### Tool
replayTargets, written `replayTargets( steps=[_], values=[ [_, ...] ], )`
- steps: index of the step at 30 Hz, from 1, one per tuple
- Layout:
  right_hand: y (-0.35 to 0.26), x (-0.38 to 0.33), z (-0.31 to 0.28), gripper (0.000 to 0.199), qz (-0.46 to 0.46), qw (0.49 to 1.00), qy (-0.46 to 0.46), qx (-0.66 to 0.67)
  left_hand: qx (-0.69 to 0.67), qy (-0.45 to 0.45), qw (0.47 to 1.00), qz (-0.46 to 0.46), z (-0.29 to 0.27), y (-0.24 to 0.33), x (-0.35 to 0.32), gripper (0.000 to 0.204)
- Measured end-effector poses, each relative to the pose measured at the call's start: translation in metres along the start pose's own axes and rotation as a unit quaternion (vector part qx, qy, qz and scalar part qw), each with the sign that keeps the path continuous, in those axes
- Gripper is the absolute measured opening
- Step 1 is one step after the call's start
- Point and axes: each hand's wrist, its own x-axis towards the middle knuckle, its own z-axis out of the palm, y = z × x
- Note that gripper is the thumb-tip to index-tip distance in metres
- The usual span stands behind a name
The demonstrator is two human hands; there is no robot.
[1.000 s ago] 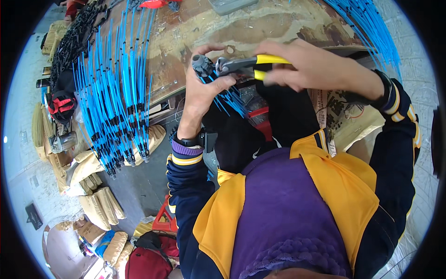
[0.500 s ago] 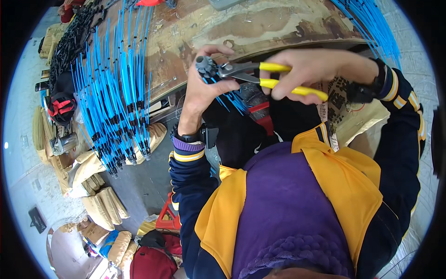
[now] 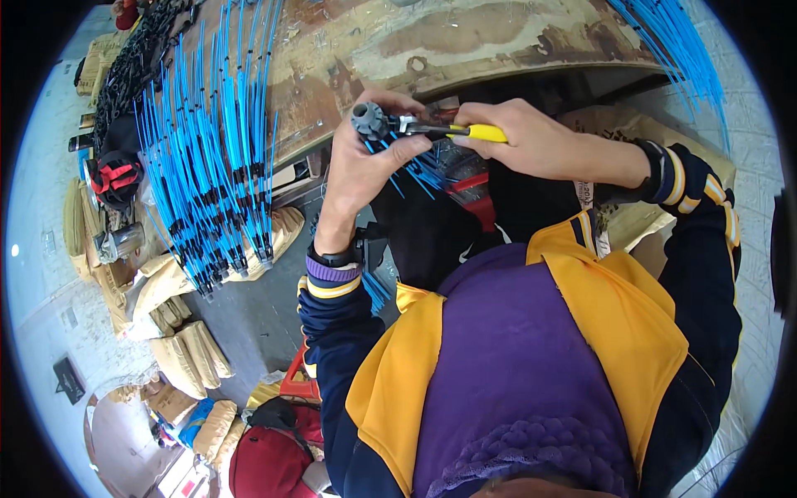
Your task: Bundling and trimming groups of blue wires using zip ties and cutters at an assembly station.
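Observation:
My left hand [image 3: 363,162] is closed around a round grey plastic hub [image 3: 370,121] with a ribbed rim and a hollow end. Thin blue rods [image 3: 425,172] trail from below it. My right hand [image 3: 525,137] grips pliers by their yellow handles [image 3: 486,133], which are squeezed together. The metal jaws [image 3: 408,126] meet the right side of the hub; what exactly lies between them is too small to make out.
Beyond my hands stands a worn wooden table [image 3: 465,37]. Bunches of blue rods with black fittings [image 3: 217,191] hang over its left edge, more blue rods [image 3: 677,54] at the far right. Black chain-like parts [image 3: 137,79], paper sacks [image 3: 189,361] and a dark red bag [image 3: 270,465] lie leftward.
The plier handles have gone from spread to squeezed together, and the pliers have turned in my right hand. My left hand keeps the hub in nearly the same place.

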Motion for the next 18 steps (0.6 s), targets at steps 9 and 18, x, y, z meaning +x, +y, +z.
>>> replayTargets(
  steps=[9,18],
  values=[
    [-0.026,-0.007,-0.044,0.034,0.088,0.976,-0.151,0.127,-0.034,-0.020,0.999,-0.016,0.009,0.010,-0.006,0.029],
    [-0.051,-0.009,-0.050,0.036,0.244,0.939,-0.218,0.108,-0.007,-0.028,1.000,-0.007,0.012,0.010,-0.007,0.028]
  ],
)
